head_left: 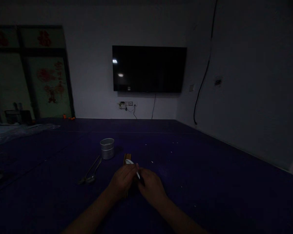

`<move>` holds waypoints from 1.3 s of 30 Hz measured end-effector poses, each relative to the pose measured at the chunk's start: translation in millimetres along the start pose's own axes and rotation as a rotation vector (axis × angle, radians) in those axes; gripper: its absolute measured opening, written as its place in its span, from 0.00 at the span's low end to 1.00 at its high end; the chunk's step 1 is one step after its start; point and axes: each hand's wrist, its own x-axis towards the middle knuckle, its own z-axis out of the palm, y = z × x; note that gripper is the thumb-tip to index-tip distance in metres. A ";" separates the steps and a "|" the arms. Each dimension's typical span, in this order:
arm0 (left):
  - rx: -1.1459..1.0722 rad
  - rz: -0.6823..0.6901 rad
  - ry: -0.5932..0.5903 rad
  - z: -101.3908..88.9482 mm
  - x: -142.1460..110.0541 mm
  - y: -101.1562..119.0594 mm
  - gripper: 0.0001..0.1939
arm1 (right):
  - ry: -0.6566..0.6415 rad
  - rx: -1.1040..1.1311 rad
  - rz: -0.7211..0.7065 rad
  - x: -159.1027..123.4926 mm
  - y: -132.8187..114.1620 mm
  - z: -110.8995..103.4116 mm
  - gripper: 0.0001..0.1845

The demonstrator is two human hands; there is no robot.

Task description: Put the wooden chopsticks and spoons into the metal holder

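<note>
Both hands meet over a purple surface in the lower middle of the head view. My left hand (123, 180) is closed round a white spoon (129, 161), whose pale bowl sticks out past the fingers. My right hand (151, 187) is curled at the handle end of the spoon, fingers closed on it, though dim light hides part of the grip. Beneath and just beyond the hands lies a bundle of wooden chopsticks (128, 156), partly covered by them. Left of it stands an upright metal cup (107, 149). Two metal spoons (90, 179) lie beside the cup.
The purple surface (210, 182) reaches to the walls and carries small white scraps (152, 162). Clear plastic sheeting (26, 131) lies at far left. A television (150, 70) hangs on the back wall, and a black cable (203, 78) runs down the right wall.
</note>
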 end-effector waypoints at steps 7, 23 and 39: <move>-0.026 0.032 0.047 -7.6 11.7 3.7 0.19 | 0.118 -0.003 0.076 -2.2 7.6 4.0 0.31; -0.154 -0.148 -0.291 -1.3 6.5 2.0 0.11 | 0.187 0.001 -0.042 -3.2 7.2 3.6 0.20; -0.323 -0.354 -0.074 1.4 3.7 -2.1 0.13 | 0.289 -0.029 0.007 -0.4 18.1 6.6 0.23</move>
